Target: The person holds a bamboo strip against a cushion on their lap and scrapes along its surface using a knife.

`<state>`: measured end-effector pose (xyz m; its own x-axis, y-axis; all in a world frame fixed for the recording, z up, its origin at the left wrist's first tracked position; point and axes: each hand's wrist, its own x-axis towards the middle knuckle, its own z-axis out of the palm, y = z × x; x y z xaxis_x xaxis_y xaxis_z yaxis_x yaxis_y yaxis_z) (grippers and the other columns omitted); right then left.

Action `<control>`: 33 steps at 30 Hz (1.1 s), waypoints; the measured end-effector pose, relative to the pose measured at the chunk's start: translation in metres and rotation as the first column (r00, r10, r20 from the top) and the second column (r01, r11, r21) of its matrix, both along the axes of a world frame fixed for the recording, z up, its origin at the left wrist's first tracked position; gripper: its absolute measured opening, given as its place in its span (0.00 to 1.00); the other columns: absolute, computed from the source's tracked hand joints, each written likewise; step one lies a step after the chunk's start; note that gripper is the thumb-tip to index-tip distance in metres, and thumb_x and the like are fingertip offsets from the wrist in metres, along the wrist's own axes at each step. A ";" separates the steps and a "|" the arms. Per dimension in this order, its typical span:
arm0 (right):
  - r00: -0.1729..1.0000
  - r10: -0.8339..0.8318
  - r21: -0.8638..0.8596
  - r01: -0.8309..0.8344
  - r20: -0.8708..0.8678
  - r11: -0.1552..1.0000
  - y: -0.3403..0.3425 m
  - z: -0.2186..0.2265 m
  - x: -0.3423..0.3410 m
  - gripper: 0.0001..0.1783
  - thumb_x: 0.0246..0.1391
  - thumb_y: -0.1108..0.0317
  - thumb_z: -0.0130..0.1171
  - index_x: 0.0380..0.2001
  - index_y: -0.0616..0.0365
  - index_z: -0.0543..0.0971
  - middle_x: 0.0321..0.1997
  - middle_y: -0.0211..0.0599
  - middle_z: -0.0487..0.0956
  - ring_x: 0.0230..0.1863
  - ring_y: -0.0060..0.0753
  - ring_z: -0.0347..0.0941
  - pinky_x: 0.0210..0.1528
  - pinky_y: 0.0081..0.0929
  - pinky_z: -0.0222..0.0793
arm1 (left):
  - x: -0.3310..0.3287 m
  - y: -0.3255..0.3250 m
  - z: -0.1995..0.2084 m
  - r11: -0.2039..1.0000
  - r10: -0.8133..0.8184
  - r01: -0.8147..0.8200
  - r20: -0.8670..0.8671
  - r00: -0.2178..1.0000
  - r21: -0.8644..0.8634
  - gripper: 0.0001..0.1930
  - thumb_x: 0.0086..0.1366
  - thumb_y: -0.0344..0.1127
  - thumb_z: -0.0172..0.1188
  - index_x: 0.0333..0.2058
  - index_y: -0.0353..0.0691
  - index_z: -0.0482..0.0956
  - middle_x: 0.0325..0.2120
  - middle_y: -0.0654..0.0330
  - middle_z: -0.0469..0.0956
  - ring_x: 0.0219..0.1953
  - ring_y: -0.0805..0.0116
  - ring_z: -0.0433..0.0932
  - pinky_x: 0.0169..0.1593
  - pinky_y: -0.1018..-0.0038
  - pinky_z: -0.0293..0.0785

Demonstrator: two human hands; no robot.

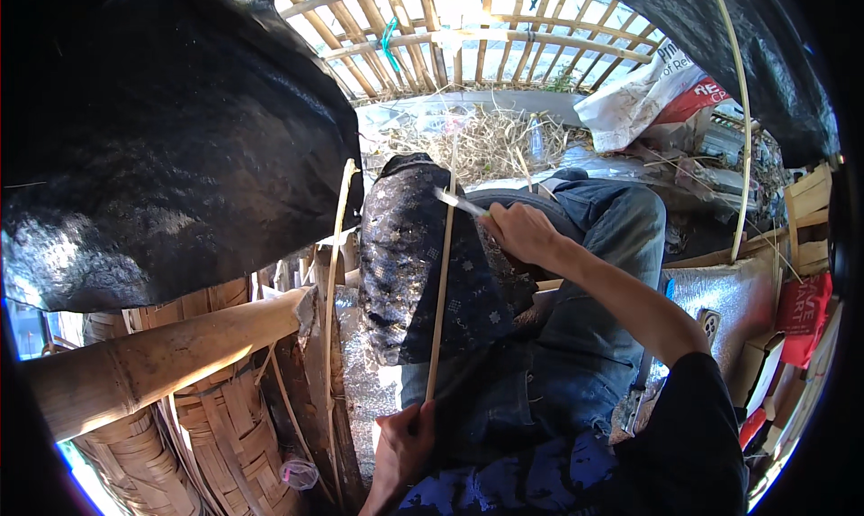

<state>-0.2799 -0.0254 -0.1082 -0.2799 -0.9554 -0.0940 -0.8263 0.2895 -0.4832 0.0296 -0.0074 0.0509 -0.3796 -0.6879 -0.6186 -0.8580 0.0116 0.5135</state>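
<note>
A thin bamboo strip [441, 309] runs upright across my lap, over a dark patterned cloth [391, 246] draped on my left leg. My left hand [403, 444] is closed on the strip's lower end, close to my body. In my right hand [522, 233] is a knife [461, 202], its handle mostly hidden by my fingers. The pale blade points left and crosses the strip near its upper part, apparently touching it. My jeans [621, 255] show to the right of the cloth.
A thick bamboo pole [162, 358] juts in at left, above woven baskets [220, 426]. Black plastic sheeting [171, 147] hangs over the upper left. Beyond my knees lie straw shavings [486, 147] before a bamboo slat fence [468, 44]. A white-and-red sack [643, 98] sits far right; a phone [710, 325] lies nearer.
</note>
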 end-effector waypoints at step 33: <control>0.928 0.262 -0.181 -0.219 0.265 0.959 0.035 0.040 0.033 0.19 0.59 0.54 0.48 0.25 0.59 0.67 0.15 0.41 0.70 0.18 0.45 0.71 0.19 0.36 0.65 | -0.021 -0.037 -0.052 0.948 0.255 -0.205 -0.196 0.947 0.245 0.26 0.68 0.47 0.46 0.15 0.36 0.68 0.09 0.68 0.62 0.15 0.82 0.60 0.19 0.78 0.54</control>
<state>-0.2465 0.0095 -0.0686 -0.0224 -0.9997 0.0101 -0.6845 0.0079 -0.7290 0.0082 -0.0448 -0.0015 -0.3721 -0.6299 -0.6818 -0.6875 -0.3065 0.6584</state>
